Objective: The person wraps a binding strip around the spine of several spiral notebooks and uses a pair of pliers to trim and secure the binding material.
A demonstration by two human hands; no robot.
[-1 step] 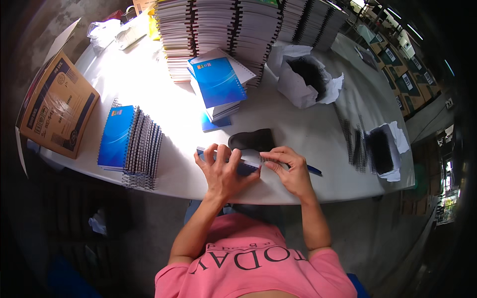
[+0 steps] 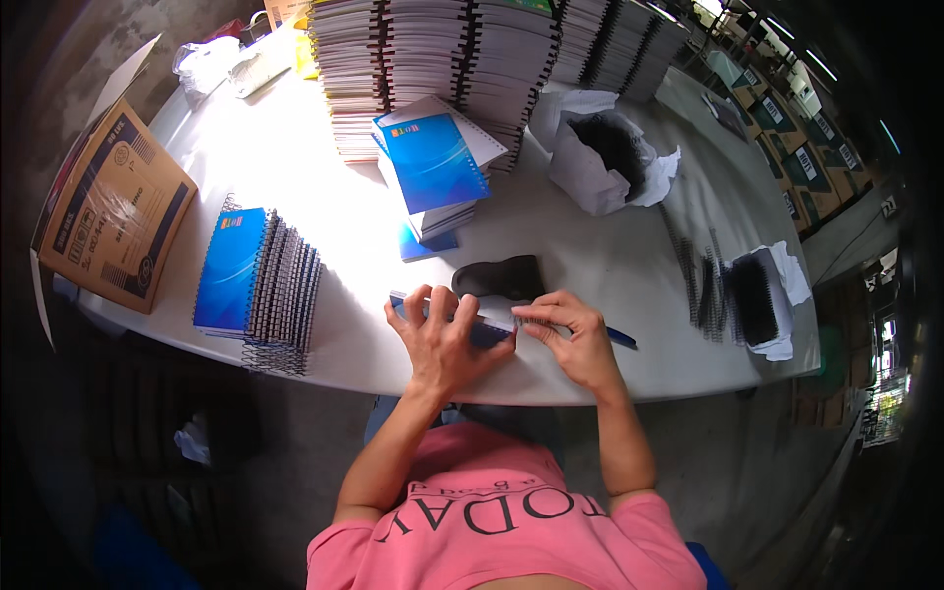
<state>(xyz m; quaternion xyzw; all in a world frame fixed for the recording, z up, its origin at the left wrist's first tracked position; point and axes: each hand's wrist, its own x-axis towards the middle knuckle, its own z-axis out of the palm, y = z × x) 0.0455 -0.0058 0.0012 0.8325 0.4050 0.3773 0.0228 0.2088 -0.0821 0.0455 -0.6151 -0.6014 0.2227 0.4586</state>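
Note:
My left hand (image 2: 438,344) is closed over a small blue notebook (image 2: 488,335) near the table's front edge, fingers across its top and thumb along its near side. Much of the notebook is hidden under that hand. At the notebook's right end, my right hand (image 2: 578,344) pinches a thin dark binding coil (image 2: 520,320) between thumb and fingers. Most of the coil is covered, and I cannot tell how far it sits in the holes. Just beyond both hands lies a dark, curved block (image 2: 500,278). A blue pen (image 2: 621,338) rests beside my right hand.
To the left stand a pile of coil-bound blue notebooks (image 2: 232,275) and a cardboard box (image 2: 118,206). Farther back are unbound blue notebooks (image 2: 433,162) and tall stacks of bound books (image 2: 423,69). Paper-wrapped dark coils (image 2: 755,300) and loose coils (image 2: 710,285) lie at the right.

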